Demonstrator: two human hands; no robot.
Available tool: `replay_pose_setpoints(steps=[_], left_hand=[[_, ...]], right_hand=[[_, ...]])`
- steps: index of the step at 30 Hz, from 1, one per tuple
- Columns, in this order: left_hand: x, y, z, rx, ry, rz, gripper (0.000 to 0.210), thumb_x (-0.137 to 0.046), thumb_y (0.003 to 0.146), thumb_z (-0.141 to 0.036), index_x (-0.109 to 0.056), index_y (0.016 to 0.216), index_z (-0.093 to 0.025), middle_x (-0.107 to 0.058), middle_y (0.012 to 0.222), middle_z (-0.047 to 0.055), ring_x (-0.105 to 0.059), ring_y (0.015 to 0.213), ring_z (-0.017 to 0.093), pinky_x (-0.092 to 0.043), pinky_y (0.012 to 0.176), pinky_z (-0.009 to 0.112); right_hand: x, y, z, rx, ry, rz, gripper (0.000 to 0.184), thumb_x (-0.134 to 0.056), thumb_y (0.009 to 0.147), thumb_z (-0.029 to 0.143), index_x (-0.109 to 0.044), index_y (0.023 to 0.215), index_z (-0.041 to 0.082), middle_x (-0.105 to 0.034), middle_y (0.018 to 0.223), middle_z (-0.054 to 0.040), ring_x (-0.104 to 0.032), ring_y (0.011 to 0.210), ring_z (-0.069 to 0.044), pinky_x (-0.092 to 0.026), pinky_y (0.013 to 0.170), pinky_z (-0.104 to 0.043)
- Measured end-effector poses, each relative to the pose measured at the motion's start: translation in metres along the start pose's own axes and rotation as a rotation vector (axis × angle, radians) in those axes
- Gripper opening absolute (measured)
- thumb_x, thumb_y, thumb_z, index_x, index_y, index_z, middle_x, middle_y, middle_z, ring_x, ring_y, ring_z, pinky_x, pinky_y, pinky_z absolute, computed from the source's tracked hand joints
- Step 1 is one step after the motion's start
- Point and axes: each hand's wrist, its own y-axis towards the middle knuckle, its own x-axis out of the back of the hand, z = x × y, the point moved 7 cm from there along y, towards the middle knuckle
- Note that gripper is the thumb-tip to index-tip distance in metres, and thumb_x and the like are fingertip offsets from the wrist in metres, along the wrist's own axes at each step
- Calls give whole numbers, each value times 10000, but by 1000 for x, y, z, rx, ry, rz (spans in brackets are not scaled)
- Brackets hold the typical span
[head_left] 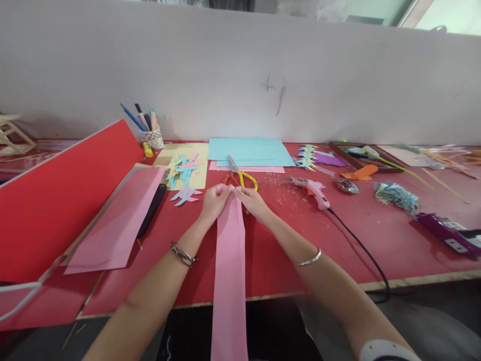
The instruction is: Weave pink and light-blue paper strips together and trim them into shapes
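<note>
A long strip of pink paper [230,260] runs from between my hands down past the table's front edge toward my lap. A lengthwise crease or fold shows along its right side. My left hand [215,203] pinches the far end at its left corner. Close beside it, my right hand [252,201] is closed on the same end at the right. Just beyond my fingers lie scissors [242,175] with yellow and red handles, blades pointing away. Behind them are light blue sheets [248,149] with pink paper [276,169] under them.
Cut paper strips [186,173] lie on a cream sheet [160,159] to the left, near a pen cup [154,138]. A red board [71,200] leans at far left beside a pink sheet [120,220]. Rightward are a corded glue gun [313,190], a tray [391,169] and a purple power strip [449,233].
</note>
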Motion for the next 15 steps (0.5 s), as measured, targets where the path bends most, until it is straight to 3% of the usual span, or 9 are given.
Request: replay_pose_setpoints(steps=[8, 15], left_hand=[[-2, 3, 5, -17, -1, 23, 268, -510, 660, -365, -420, 494, -175, -357, 494, -59, -342, 503, 81, -296, 488, 199], [-1, 1, 1, -41, 17, 0, 346, -529, 649, -360, -290, 463, -191, -252, 483, -69, -268, 477, 76, -252, 455, 204]], right_hand=[[2, 2, -2, 10, -68, -18, 348, -451, 776, 304, -320, 468, 208, -227, 357, 86, -272, 321, -61, -207, 356, -223], [8, 5, -1, 65, -148, -100, 403, -422, 775, 312, -234, 437, 201, -208, 402, 59, -214, 396, -64, -152, 415, -245]])
